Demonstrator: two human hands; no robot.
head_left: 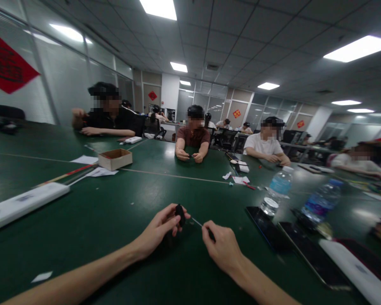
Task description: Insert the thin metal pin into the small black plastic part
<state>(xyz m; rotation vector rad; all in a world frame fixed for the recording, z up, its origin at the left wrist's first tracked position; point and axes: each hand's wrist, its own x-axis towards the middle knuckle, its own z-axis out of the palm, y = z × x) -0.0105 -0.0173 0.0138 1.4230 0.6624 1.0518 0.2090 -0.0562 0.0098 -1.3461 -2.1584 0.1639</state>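
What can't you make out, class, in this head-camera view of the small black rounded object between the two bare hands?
- Small black rounded object: head view, left hand hides its lower part; too small to identify.
- Thin metal rod: head view, right hand hides one end.
- Clear plastic water bottle: head view, blue label too blurred to read.

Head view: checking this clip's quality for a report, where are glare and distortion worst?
In the head view, the ceiling light panel blows out white, the dark green table shows pale sheen at right, and wide-lens distortion bends the room's edges; the left hand and right hand look fairly sharp.
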